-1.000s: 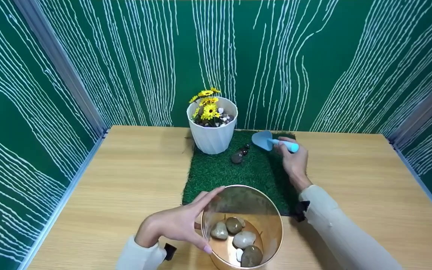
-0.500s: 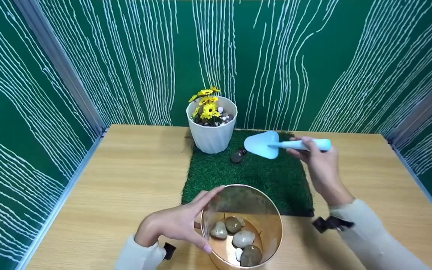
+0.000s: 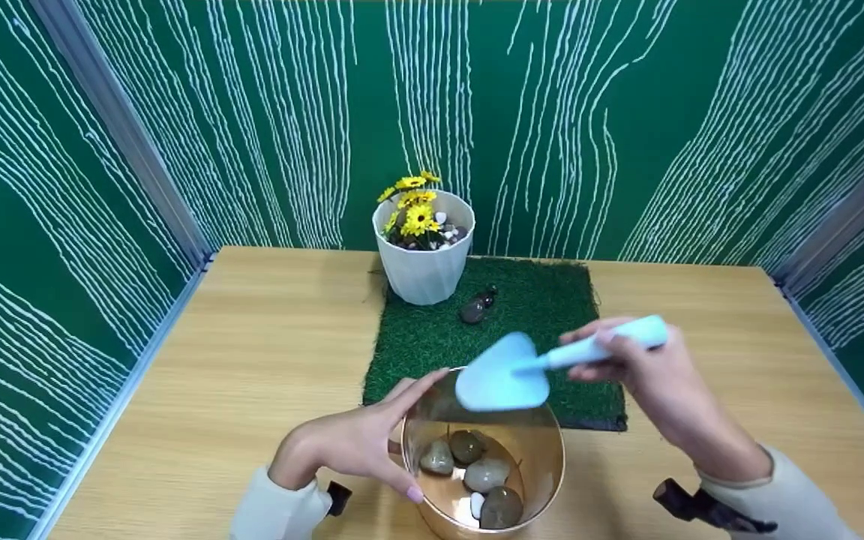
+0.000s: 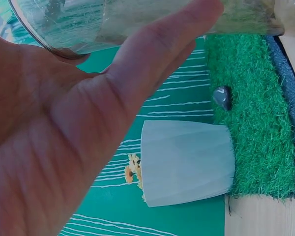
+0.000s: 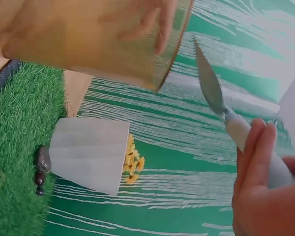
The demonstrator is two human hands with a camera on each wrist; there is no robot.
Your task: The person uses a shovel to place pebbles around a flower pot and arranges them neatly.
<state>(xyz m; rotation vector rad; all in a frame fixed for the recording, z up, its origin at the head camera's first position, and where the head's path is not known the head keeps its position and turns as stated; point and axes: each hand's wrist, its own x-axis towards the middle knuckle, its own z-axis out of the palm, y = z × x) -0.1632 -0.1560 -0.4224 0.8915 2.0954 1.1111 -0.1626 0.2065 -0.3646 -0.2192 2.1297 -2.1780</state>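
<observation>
My left hand grips the side of a clear amber container, thumb and fingers spread round its rim. Inside, on the bottom, lie several smooth stones, brown, grey and one small white. In my right hand is a light blue garden trowel, held by its handle with the blade over the container's far rim. The right wrist view shows the trowel blade side-on, just beyond the mouth of the container.
A white flowerpot with yellow flowers and pebbles stands at the back of a green turf mat. Several dark stones lie on the mat beside it. Green walls with white lines enclose the wooden table.
My right hand has lifted the trowel off the far part of the mat and brought it right, then toward me, over the container. The left hand and the container stay put.
</observation>
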